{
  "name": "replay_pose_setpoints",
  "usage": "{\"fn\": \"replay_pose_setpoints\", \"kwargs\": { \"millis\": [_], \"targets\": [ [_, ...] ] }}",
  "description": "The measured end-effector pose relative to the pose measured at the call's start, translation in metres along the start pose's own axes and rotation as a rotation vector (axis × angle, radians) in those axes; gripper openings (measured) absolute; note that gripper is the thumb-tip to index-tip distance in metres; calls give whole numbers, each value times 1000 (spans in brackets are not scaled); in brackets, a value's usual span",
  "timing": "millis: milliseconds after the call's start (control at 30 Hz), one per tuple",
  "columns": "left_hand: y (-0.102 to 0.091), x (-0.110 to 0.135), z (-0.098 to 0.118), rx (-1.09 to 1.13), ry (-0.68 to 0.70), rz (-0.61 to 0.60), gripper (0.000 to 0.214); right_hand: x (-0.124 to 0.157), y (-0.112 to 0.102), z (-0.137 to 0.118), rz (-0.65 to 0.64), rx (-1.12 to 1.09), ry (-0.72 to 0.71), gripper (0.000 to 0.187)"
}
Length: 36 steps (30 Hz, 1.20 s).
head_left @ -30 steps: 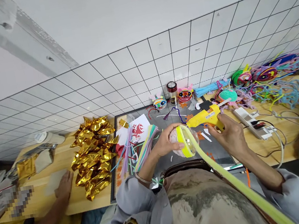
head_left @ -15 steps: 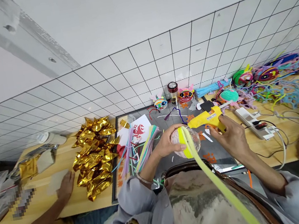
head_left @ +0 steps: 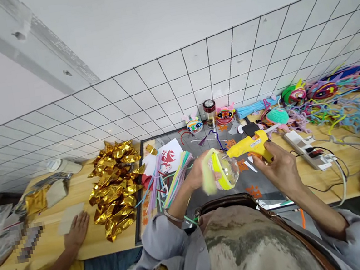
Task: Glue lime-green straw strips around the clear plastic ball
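Note:
My left hand (head_left: 197,173) grips a clear plastic ball (head_left: 231,171) from its left side, in front of my chest. Around the ball runs a bright yellow fuzzy strip (head_left: 221,179), and its loose end (head_left: 208,177) is smeared by motion over my fingers. In my right hand (head_left: 280,165) is a yellow glue gun (head_left: 249,144), fingers wrapped round its handle. The gun's nozzle points left, close to the top of the ball; whether it touches cannot be made out. A white glue stick (head_left: 271,129) sticks out of the gun's back.
Gold foil pieces (head_left: 117,187) and pipe cleaners (head_left: 178,176) lie to the left. Decorated balls (head_left: 194,125) and a dark-lidded jar (head_left: 210,112) stand by the grid wall. A power strip (head_left: 307,150) with cables is at right. Another person's hand (head_left: 77,228) rests far left.
The yellow strip's loose end, which hung down toward my lap, has swung up and left over my left hand. The ball has turned a little; the glue gun stays nearly in place.

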<state>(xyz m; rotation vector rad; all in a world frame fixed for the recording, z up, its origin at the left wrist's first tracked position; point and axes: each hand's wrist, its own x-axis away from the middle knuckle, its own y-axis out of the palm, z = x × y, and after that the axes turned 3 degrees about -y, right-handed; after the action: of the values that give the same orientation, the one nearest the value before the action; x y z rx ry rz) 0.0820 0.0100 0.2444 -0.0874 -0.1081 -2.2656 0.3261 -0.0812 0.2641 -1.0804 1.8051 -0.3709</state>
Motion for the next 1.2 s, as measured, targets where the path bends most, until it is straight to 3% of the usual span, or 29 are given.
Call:
{"fn": "replay_pose_setpoints", "kwargs": {
  "millis": [400,600,1000,1200],
  "targets": [
    [0,-4,-4,-90,24,-23,88,-3,2,1,29,-3,-34,25],
    [-1,-4,-10,2,18,-17,91,-1,-3,1,3,-10,-39,27],
    [0,-1,-1,-30,30,17,85,-6,6,-1,23,-1,-12,20],
    [0,-2,-3,3,25,8,84,-3,3,-2,4,-13,-32,28]
  ]
}}
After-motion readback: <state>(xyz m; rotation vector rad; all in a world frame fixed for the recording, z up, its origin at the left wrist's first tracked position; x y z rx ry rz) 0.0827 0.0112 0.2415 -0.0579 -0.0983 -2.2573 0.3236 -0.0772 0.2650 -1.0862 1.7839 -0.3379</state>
